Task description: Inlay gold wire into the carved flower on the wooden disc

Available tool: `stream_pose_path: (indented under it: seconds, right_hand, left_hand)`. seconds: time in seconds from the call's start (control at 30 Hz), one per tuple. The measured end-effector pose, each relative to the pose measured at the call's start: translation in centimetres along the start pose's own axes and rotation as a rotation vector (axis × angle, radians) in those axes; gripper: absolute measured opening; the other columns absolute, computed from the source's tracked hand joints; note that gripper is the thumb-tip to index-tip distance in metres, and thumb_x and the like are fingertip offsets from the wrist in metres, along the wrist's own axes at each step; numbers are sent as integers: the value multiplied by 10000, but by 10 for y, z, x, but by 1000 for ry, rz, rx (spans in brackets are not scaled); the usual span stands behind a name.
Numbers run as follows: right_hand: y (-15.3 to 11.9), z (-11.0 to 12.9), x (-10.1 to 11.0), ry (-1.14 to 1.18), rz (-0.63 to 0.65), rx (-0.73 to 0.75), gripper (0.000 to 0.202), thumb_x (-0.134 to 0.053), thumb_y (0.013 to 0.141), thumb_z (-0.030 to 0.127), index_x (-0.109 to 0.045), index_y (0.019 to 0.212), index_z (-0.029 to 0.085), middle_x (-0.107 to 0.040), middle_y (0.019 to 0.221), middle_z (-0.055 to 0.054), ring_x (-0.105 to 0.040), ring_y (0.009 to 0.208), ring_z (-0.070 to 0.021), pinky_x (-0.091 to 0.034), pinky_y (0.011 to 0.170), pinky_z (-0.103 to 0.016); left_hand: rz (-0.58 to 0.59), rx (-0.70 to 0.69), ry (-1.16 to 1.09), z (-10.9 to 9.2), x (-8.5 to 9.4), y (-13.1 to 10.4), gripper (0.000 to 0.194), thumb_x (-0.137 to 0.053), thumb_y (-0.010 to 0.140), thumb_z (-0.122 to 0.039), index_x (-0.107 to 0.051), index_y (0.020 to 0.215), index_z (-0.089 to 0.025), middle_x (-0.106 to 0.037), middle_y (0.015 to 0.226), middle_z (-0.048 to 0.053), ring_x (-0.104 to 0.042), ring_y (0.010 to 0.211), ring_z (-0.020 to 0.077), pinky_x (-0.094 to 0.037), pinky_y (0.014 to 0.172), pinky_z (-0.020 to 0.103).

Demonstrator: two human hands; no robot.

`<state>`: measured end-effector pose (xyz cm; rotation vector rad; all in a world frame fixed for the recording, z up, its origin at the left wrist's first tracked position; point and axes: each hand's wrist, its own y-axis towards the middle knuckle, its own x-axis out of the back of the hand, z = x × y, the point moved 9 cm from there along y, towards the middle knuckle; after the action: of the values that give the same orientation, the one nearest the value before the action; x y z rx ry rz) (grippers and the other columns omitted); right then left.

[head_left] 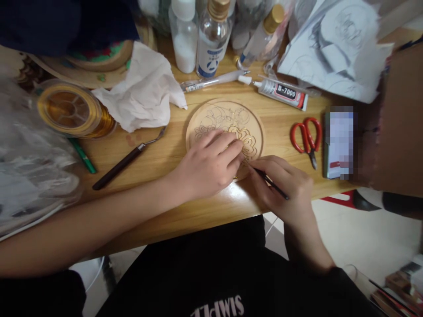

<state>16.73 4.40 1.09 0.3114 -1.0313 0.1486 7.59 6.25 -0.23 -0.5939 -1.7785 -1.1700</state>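
cluttered wooden desk (158, 154) | left hand (206, 165) flat, open on round disc (224, 125) | right hand (284, 187) grips thin tool (271, 184) at disc's 5 o'clock | gold wire fills lower flower only, 12 o'clock outlines bare

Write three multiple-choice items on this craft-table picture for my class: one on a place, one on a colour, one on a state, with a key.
1. Where do the red-handled scissors lie?
A. right of the round wooden disc
B. on the white crumpled tissue
C. under the disc

2. What colour is the wire on the clear plastic spool?
A. blue
B. gold
C. white

3. What is the right hand doing?
A. resting empty
B. holding the scissors
C. gripping a thin black tool

Key: 1 A, the scissors lie on the table between the disc and a blurred card. 2 B, the coil shows gold. 3 C, the tool's tip meets the disc beside the left hand, which presses flat on the disc.
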Motion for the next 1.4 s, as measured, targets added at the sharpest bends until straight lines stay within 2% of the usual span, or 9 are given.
stream_pose_path:
  seconds: [0.13,0.33,0.43,0.5,0.63,0.9,1.2,1.4]
  right_hand:
    - [4,4,0,1,38,63,121,-552,875,116,-646,933,164,-706,843,-54,-676,737,-148,-534,618,-249]
    - [4,2,1,11,17,49,117,-548,868,110,-652,894,154,-708,823,-60,-678,720,-152,-541,615,-255]
    - [3,2,1,19,11,60,114,-551,867,98,-648,913,135,-710,840,-75,-680,726,-155,-540,613,-253]
    - [3,2,1,32,25,61,123,-550,867,93,-649,931,126,-710,858,-87,-682,739,-160,-542,623,-255]
    - [4,1,1,53,33,58,134,-542,874,95,-646,953,123,-702,859,-88,-678,736,-161,-538,622,-258]
    - [-2,-9,1,175,-35,45,135,-574,855,78,-642,953,142,-684,848,-57,-647,726,-125,-519,634,-231]
    - [-6,-16,1,253,-87,13,113,-612,854,102,-655,953,133,-693,860,-71,-660,761,-133,-531,672,-246]
    - [-8,-18,3,268,-127,1,127,-629,844,97,-663,963,124,-704,878,-75,-671,795,-130,-536,691,-235]
  left_hand:
    - [-25,-2,15,0,2,0,187,-481,927,-187,-644,859,-126,-683,985,79,-597,971,239,-503,913,412]
    - [-61,21,47,-1,5,-1,171,-493,921,-173,-623,817,-134,-683,985,68,-603,959,233,-495,926,412]
    - [-95,0,39,-4,9,-1,150,-489,920,-139,-635,957,-133,-687,1114,58,-608,1062,233,-486,956,402]
    - [-70,-28,8,-6,8,0,190,-463,932,-118,-621,1038,-116,-677,1176,58,-596,1141,226,-478,985,389]
    - [-8,-79,-1,-10,2,-1,171,-464,931,-113,-629,966,-85,-683,1173,88,-621,1123,235,-465,1012,413]
    - [-31,-66,-3,-8,4,1,164,-506,907,-113,-655,974,-96,-702,1123,83,-634,1027,226,-483,966,420]
    - [17,-87,-21,-10,1,1,201,-475,917,-109,-648,1016,-80,-675,1192,116,-607,1147,252,-463,1020,429]
    - [0,-99,-6,-11,3,2,160,-518,889,-100,-664,950,-75,-690,1166,114,-645,1060,253,-484,988,440]
